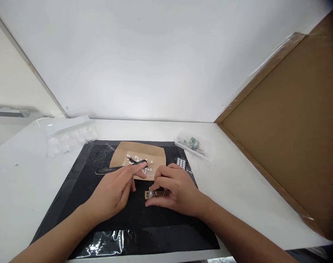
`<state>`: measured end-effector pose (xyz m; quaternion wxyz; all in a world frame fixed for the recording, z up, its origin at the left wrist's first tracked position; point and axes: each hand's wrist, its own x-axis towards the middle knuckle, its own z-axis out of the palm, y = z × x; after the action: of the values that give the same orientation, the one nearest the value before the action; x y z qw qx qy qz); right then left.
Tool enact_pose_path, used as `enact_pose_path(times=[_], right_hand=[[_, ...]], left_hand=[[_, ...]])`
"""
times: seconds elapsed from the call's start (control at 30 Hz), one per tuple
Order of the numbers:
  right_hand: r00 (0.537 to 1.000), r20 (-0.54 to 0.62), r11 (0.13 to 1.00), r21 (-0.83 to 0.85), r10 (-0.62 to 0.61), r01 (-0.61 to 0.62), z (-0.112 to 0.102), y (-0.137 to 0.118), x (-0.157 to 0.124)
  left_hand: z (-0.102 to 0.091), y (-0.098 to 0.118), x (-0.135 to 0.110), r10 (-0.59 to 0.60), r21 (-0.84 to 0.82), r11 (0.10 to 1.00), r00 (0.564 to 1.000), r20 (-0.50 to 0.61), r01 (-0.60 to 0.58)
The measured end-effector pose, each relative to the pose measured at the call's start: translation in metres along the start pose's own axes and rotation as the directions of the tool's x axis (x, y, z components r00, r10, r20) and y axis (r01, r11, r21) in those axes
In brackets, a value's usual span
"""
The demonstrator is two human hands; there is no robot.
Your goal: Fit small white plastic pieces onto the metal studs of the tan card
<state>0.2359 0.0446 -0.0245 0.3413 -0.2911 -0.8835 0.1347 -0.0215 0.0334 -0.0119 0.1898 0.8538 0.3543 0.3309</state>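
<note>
My left hand (114, 190) reaches over the black mat with its fingers stretched out, palm down. Under and beside its index finger lies a black nail file (108, 170), resting across a tan sheet of paper (119, 151). My right hand (177, 188) is closed at a short brown strip (146, 195) with shiny metal dots. Thumb and fingertips pinch a small clear piece (151, 194) at the strip's left part; the fingers hide the strip's right end. Small white bits (151, 162) are scattered on the paper.
A black mat (144, 237) covers the middle of the white table. At the back left stands an open clear compartment box (70, 140). A clear tray (193, 146) with green packets and a sheet of white oval stickers (181, 163) lie right. A cardboard panel (286, 120) borders the right side.
</note>
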Motion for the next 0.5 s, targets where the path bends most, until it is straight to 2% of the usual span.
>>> enact_pose_path(times=[0.17, 0.3, 0.37, 0.5], right_hand=[[0.999, -0.002, 0.998, -0.060, 0.035, -0.035, 0.001, -0.002, 0.001], [0.998, -0.001, 0.993, -0.102, 0.061, -0.061, 0.000, -0.005, 0.001], [0.998, 0.003, 0.992, -0.105, 0.070, -0.069, 0.000, -0.006, 0.001], [0.996, 0.015, 0.992, -0.096, 0.086, -0.084, -0.001, -0.007, 0.000]], left_hand=[[-0.003, 0.003, 0.001, 0.073, 0.042, 0.996, 0.989, 0.125, -0.079], [-0.006, 0.005, 0.004, 0.194, 0.082, 0.972, 0.948, 0.252, -0.220], [-0.008, 0.005, 0.006, 0.215, 0.083, 0.965, 0.929, 0.300, -0.250], [-0.012, 0.005, 0.007, 0.224, 0.061, 0.966, 0.929, 0.295, -0.252]])
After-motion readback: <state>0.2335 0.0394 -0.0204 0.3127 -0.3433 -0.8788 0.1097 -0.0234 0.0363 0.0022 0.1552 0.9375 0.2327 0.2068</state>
